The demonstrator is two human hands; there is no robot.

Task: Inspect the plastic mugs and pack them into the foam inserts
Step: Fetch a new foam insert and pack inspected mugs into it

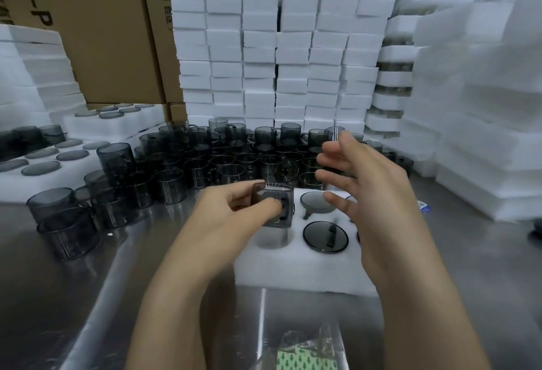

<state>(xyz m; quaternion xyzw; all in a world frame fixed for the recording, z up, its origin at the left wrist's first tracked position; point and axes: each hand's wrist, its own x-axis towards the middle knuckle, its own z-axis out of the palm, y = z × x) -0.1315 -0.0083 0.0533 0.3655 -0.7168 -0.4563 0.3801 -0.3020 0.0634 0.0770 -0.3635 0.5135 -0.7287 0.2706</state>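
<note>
Writing: the brown carton [102, 32] back left shows big black print, only ".0-P" readable, cut off by the frame edge. Small print on the carton beside it is too small to read. Blue-and-white tag [423, 207] on the table right of the insert is also unreadable.

Room: the foam insert [293, 273] lies flat on the steel table [73, 281], centre. Loose mugs [220, 161] crowd right up against its far edge and spread left. Stacked foam blocks [278, 47] wall off the back, with more foam piled to the right. Filled foam trays [44, 161] sit far left. Bare steel shows left of the insert and in front of it. A clear bag [305, 352] with green-and-white contents lies at the near edge.

Hands: apart, a gap between them. The left hand [234, 211] pinches one smoky mug [274, 204], thumb on the front by the handle and fingers round the back. The mug is upright, slightly tilted, over the insert's left pockets; I cannot tell whether it touches the foam. The right hand [366, 182] hangs over the insert's right side, fingers spread and straight, palm facing the mug, holding nothing, motion-blurred.

Two seated mugs [325, 236] fill the pockets just right of the held one.
</note>
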